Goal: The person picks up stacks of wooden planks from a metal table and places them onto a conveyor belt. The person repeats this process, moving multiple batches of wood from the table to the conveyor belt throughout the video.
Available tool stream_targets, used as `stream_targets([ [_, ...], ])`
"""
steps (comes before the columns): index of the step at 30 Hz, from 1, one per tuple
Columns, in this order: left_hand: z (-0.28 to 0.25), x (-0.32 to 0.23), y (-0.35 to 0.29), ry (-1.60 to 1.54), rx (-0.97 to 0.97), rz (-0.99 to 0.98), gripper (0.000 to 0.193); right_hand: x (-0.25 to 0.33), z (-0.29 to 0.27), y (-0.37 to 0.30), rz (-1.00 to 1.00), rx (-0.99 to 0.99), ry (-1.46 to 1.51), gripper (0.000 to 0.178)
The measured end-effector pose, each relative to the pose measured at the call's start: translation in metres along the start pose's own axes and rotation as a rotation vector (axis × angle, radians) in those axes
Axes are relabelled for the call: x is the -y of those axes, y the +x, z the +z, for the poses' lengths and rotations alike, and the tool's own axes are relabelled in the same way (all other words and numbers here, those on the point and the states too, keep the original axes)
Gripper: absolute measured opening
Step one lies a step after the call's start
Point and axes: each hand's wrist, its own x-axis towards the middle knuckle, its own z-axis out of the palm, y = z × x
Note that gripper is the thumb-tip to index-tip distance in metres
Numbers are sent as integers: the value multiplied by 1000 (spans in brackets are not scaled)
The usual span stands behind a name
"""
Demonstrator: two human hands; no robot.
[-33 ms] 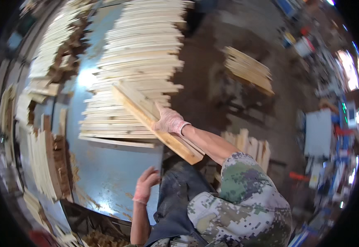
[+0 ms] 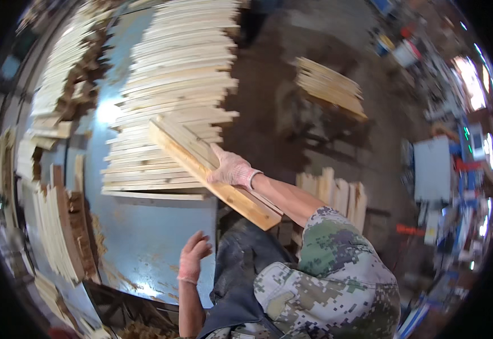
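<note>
My right hand, in a pale knitted glove, is closed around a short stack of wooden boards. The boards slant from above the table down toward my lap, and a broad yellowish face shows on the near one. Beneath their far end lies a long row of pale wooden slats, packed side by side. My left hand, also gloved, hovers at the near right part of the blue table. It holds nothing, its fingers loosely bent and apart.
More slats are stacked along the table's left side, with another row farther back. Right of the table, boards lie on a low stand, and a bundle of upright pieces is near my right arm. Sawdust is scattered on the table.
The table and surroundings have shifted slightly left in the view. My right hand keeps its grip on the boards, and my left hand has barely moved.
</note>
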Motion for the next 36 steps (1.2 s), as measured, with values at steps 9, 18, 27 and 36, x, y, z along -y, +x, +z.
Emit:
stream_targets([
  [9,-44,118,-38,61,106,-99,61,-145,7,-341,54,-469,503,124],
  [18,8,135,-59,213,214,-57,59,-274,44,-458,612,-797,86,125],
  [27,-45,157,-98,231,-16,-97,64,-334,118,-386,839,-574,74,116],
  [36,-70,204,-130,128,-164,-209,66,-401,150,-316,1118,-421,-336,106],
])
